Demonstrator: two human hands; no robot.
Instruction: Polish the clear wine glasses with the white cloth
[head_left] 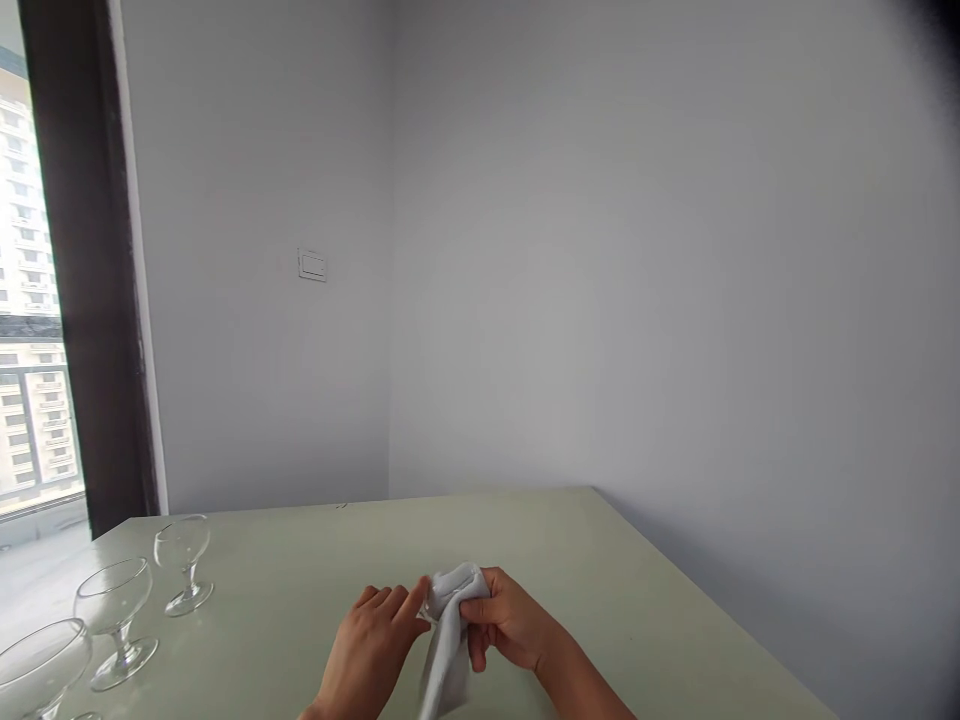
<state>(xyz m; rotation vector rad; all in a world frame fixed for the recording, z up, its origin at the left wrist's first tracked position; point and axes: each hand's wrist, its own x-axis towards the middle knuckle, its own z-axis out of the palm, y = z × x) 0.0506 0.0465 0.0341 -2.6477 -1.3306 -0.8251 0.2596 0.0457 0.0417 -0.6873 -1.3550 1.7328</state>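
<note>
Gripped in the right hand (510, 622) is a white cloth (450, 640), bunched up with the fingers curled round its top, and the tail of it is left hanging down toward the near edge of the pale green worktop (600, 580). The left hand (371, 650) is laid flat and open just beside it, with only the fingertips touching the fabric, so nothing is really being held on that side. That's where a slip could come from: the wad is pinched by one hand only, and if that hold is loosened the whole thing could be dropped off the front edge, which can't quite be seen from here. Further out to the left, three stemmed glasses are stood in a loose row, the nearest glass (41, 665) partly cut off by the frame, the middle glass (116, 620) behind it, and the far glass (184, 565) closest to the window (30, 300). They look top-heavy on thin stems, and if the dangling tail gets swept sideways, one could be caught and tipped into the next. Behind all that a wall switch (312, 265) can be made out, well clear of everything.
</note>
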